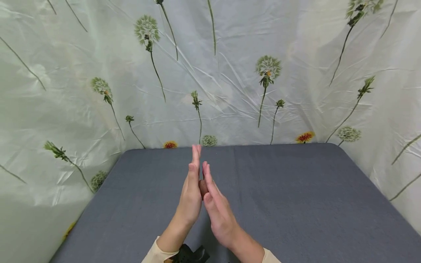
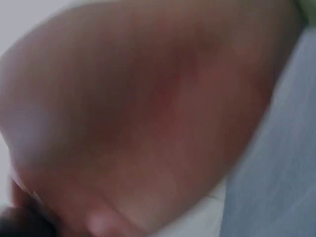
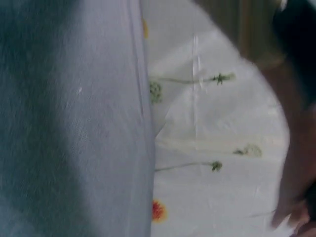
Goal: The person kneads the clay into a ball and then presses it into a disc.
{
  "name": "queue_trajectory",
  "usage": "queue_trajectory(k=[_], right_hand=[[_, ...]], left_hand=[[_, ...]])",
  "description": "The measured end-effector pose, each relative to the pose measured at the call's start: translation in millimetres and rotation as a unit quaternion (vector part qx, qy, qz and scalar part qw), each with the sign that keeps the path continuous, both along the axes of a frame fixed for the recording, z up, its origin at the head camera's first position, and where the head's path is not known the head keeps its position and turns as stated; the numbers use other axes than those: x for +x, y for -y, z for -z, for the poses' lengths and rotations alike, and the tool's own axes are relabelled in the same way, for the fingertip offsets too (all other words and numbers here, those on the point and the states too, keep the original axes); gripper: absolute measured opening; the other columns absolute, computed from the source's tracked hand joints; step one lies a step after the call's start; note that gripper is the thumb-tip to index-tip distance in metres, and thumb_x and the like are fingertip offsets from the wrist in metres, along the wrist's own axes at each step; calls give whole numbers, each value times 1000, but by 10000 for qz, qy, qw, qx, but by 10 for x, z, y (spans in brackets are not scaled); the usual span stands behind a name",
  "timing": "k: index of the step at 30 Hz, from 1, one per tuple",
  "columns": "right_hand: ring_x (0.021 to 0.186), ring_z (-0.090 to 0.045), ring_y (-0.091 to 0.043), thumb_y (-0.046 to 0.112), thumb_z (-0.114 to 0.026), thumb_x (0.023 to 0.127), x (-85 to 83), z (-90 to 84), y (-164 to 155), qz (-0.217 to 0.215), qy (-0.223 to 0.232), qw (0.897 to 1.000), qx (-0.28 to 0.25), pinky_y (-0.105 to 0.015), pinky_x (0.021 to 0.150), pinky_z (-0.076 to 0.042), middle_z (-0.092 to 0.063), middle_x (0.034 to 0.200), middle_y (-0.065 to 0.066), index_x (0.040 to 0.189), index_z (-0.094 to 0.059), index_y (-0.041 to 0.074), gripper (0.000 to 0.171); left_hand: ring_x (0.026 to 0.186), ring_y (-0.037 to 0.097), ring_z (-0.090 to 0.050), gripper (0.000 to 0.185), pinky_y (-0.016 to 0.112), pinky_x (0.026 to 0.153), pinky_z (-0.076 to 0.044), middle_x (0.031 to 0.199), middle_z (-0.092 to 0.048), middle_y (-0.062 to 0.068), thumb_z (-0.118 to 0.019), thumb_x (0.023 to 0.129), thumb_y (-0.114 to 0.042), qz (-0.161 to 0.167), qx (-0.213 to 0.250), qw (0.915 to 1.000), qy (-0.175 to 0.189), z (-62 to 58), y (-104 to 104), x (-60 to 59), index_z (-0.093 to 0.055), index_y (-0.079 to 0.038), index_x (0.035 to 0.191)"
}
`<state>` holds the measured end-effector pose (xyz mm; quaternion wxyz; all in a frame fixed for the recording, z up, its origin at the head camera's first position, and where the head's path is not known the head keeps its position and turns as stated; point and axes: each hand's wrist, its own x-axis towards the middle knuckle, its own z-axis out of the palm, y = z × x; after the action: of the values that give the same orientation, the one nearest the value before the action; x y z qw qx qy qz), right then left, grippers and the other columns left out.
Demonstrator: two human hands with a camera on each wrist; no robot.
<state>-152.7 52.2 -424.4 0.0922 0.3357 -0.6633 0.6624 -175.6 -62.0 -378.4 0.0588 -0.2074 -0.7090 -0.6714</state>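
From the head view I see my left hand [image 1: 192, 190] and right hand [image 1: 218, 208] raised palm to palm over the grey tabletop [image 1: 296, 204], fingers straight, holding nothing. The left wrist view gives me only blurred skin filling the frame. The right wrist view shows the tabletop's edge against the flowered sheet [image 3: 212, 148].

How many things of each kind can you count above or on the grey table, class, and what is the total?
Hands: 2, the left hand and the right hand, fingers straight, palms close together
Brown thing between the palms: 1, too hidden to identify
Table: 1, covered in grey cloth
Total: 4
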Motion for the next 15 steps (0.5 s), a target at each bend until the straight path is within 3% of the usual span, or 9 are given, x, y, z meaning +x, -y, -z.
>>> queue_trajectory(k=[5,9,10,11,13,15], right_hand=[[170,-1,-23,7,-29,115,77,-92,0,447,-858,9948,309,-19,133,-3,-9,182,-14,172,-15,6,59],[170,-5,-29,8,-30,115,28,-187,-105,936,-1367,9851,466,-26,136,-3,-17,180,-18,170,-20,0,57],[170,-5,-28,10,-29,116,1,-202,-142,1003,-1331,9848,482,-26,136,-3,-16,180,-15,170,-21,0,56],[170,-8,-25,12,-27,117,-31,-210,-179,1061,-1208,9859,473,-25,135,-3,-32,176,-15,171,-21,2,55],[169,-12,-19,18,-20,119,-101,-200,-249,1087,-776,9902,420,-20,133,-8,-32,176,-7,172,-19,6,54],[166,-19,-17,24,-14,120,-164,-164,-294,1030,-355,9935,315,-16,129,-20,-33,176,-6,172,-18,9,55]], left_hand=[[170,28,-3,75,61,135,-10,183,1,-3,-6,113,-65,414,353,9967,594,67,10,-84,9,-23,173],[169,30,-13,76,59,135,-9,183,-1,-1,-5,113,-64,865,421,9912,906,115,-104,-39,6,-22,174],[168,31,-15,75,59,135,-8,183,-1,-1,-4,113,-63,942,391,9906,907,121,-137,-17,6,-21,174],[168,31,-15,74,60,135,-7,183,0,-1,-4,114,-62,1018,358,9903,875,126,-168,7,7,-20,174],[169,29,-9,71,61,135,-5,182,3,-3,-2,115,-57,1060,122,9916,737,129,-219,67,7,-19,173],[169,26,2,66,62,134,0,182,9,-4,-1,116,-52,999,-154,9936,505,120,-251,126,10,-18,173]])
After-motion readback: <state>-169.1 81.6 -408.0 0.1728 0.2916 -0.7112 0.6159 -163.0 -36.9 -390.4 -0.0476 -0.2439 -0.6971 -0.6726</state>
